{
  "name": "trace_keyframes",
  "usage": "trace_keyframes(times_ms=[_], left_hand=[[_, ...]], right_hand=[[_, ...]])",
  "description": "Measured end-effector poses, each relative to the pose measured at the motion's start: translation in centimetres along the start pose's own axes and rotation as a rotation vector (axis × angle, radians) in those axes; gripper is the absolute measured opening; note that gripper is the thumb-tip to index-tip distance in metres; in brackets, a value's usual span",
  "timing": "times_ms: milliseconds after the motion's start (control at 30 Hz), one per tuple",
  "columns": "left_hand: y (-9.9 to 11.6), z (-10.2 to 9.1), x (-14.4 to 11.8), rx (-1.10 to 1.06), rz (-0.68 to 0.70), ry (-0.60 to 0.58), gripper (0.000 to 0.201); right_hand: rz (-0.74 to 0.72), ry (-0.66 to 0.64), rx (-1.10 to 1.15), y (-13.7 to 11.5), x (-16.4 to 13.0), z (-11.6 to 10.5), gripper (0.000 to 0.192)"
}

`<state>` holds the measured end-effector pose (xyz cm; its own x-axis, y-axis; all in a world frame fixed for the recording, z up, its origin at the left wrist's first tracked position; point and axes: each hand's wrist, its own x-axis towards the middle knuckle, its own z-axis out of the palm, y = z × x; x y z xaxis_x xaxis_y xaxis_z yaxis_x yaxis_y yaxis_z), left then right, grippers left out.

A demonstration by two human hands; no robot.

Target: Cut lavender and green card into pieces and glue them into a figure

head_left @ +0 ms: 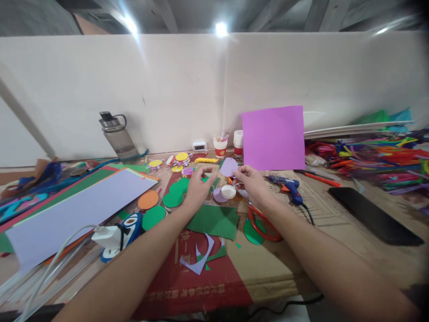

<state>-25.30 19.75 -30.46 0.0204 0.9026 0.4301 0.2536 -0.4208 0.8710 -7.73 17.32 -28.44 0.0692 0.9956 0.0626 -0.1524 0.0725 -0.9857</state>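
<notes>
My right hand (253, 182) pinches a light purple paper disc (228, 167) by its right edge, holding it above the work surface. To its left, my left hand (200, 185) is raised with its fingers bent and thumb apart, and I see nothing in it. Below and between both hands are a white round lid-like piece (228, 192) and another light purple disc (219, 195). Several green discs (173, 199) lie beside my left hand. Under my right wrist is a pair of red-handled scissors (266, 226), partly covering a green disc (254, 232).
A blue glue gun (288, 188) and a black phone-like slab (373, 215) lie at right, near colourful pipe cleaners (402, 165). Paper sheets (83, 210), a power strip (132, 226) and a bottle (119, 138) are at left. A purple sheet (273, 138) leans on the wall.
</notes>
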Motion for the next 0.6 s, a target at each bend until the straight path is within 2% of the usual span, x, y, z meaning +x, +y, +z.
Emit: trace_keyframes(times_ms=[100,200,333,467,600], left_hand=[[1.0,1.0,-0.5,-0.307,-0.141,-0.145,0.034],[1.7,1.5,-0.9,-0.482,-0.255,-0.185,0.034],[1.9,1.0,-0.7,-0.642,-0.357,-0.084,0.038],[1.1,0.0,0.1,-0.662,-0.396,0.108,0.034],[0.6,-0.4,0.5,-0.647,-0.377,0.186,0.029]], right_hand=[[-0.025,-0.018,-0.025,0.1,-0.5,0.6,0.027],[-0.083,-0.066,-0.112,0.2,-0.8,1.0,0.026],[-0.194,-0.149,-0.301,-0.3,-0.5,0.1,0.022],[-0.355,-0.069,-0.768,-2.0,-0.1,-1.9,0.018],[-0.231,-0.097,-1.211,-3.6,-0.8,-3.2,0.018]])
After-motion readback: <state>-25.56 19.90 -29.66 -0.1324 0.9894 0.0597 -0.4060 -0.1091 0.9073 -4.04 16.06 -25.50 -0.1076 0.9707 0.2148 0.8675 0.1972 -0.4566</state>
